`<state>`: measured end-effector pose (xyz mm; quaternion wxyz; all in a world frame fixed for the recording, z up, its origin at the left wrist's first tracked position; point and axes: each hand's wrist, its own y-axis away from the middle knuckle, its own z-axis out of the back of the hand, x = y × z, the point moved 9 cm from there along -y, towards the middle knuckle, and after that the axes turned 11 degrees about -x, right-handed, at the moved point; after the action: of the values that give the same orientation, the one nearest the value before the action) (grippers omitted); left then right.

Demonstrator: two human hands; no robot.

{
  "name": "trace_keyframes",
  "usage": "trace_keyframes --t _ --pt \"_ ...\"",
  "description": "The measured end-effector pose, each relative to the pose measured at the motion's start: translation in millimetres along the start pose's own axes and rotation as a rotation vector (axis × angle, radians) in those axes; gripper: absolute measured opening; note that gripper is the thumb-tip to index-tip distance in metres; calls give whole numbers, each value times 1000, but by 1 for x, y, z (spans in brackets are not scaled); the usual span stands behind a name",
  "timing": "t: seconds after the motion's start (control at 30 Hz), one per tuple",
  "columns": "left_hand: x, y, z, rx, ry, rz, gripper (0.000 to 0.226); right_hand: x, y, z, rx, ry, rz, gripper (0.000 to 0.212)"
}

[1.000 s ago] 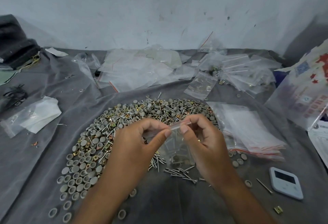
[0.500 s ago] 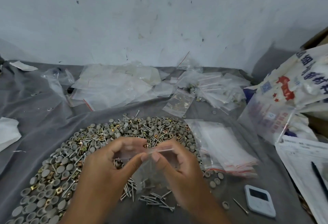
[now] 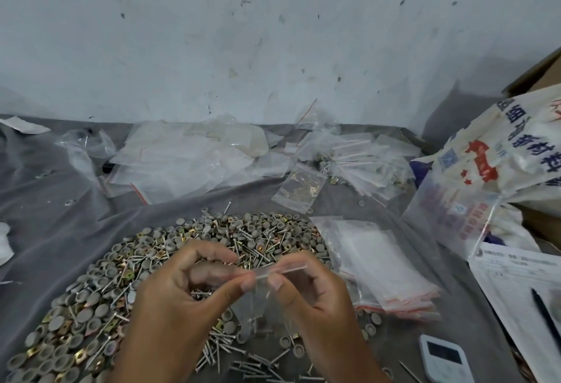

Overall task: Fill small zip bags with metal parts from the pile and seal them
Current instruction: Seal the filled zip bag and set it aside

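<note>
Bag point(image 3: 258, 297) held up over the near edge of the pile point(image 3: 127, 285), pinched at its top strip. Left hand point(image 3: 179, 300) pinching the strip's left part, right hand point(image 3: 312, 294) its right, thumbs nearly touching. Bag body hanging below, between both hands.

Both the left hand point(image 3: 182, 300) and the right hand point(image 3: 315, 297) are bare, without gloves, rings or watch; the forearms show no sleeves; fingernails are short.
</note>
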<state>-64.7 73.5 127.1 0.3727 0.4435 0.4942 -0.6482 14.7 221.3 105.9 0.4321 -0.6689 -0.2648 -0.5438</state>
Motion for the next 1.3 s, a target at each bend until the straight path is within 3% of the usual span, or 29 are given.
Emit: trace_keyframes --t 0.17,0.4,0.67,1.03,1.3 --pt "-3 2 2 -18 93 -24 38 -1 0 7 -55 -46 -20 14" --pt "7 2 7 -85 346 93 40 -3 -1 4 -53 -72 -43 15" --pt "4 4 8 -100 322 51 27 1 -1 2 -63 -50 51 9" --pt "1 3 9 -50 353 49 44 -6 0 1 -81 -33 15 17" --pt "3 5 11 -94 322 29 39 -5 1 3 -86 -61 16 16"
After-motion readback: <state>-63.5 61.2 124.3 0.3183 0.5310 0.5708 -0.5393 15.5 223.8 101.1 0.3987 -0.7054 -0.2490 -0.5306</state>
